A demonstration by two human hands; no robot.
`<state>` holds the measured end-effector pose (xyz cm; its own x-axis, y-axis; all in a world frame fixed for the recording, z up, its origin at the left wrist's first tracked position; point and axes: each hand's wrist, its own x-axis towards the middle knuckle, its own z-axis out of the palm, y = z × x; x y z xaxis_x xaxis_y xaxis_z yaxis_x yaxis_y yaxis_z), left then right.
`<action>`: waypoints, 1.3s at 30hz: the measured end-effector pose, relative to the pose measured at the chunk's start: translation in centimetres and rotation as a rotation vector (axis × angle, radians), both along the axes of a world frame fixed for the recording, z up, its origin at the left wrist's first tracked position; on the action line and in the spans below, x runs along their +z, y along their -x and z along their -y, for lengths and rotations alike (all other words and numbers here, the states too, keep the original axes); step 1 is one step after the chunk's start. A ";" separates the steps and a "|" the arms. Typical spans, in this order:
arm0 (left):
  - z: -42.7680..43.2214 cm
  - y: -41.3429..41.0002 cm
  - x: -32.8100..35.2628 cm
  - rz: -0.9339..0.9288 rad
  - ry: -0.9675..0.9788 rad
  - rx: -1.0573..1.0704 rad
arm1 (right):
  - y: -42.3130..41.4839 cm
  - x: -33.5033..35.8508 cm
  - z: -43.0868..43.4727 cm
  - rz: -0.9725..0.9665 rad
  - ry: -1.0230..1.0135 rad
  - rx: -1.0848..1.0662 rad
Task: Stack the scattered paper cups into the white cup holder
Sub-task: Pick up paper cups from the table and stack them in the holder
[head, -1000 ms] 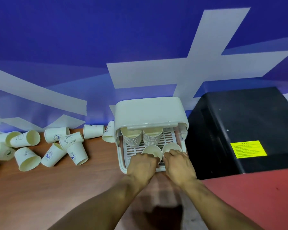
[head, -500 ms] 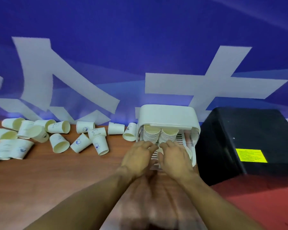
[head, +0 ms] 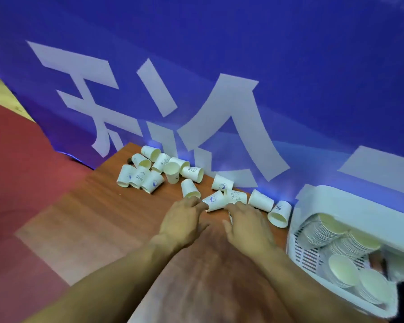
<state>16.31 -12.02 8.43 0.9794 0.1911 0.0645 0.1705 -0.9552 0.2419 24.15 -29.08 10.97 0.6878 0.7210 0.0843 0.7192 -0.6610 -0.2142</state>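
Observation:
Several white paper cups lie scattered on the wooden table [head: 103, 217] along the blue banner. My left hand [head: 184, 220] reaches with loose fingers to a tipped cup with a blue print [head: 214, 201] and touches its base end. My right hand [head: 245, 223] hovers just right of that cup, fingers spread, below another printed cup [head: 236, 196]; neither hand holds anything. The white cup holder [head: 350, 206] stands at the right with several stacks of cups [head: 324, 229] inside and its lid raised.
A cluster of cups [head: 149, 173] lies further left near the table's far corner. Two more cups [head: 279, 214] lie between my right hand and the holder. Red floor [head: 21, 171] lies beyond the table's left edge.
Both hands left the cup holder and moved left to the scattered cups. The view swung left, so the holder now sits at the right edge.

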 end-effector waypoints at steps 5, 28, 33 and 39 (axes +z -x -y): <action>-8.5 1.7 -2.1 0.003 0.065 0.109 | 0.4 -1.0 -9.3 -0.065 0.029 0.058; -38.4 -3.0 -11.9 -0.042 0.392 0.427 | -4.3 -9.8 -39.5 -0.281 0.155 0.024; -40.7 -5.9 -13.0 -0.122 0.424 0.493 | -5.9 -13.0 -43.6 -0.262 0.169 0.017; -41.4 -6.4 -14.5 -0.247 0.459 0.422 | -5.8 -17.0 -45.6 -0.157 0.247 0.050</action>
<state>22.72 29.41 -6.07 0.7904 0.5154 -0.3311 0.6092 -0.6041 0.5138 29.93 16.52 -6.01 0.6414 0.7401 -0.2021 0.7232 -0.6712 -0.1627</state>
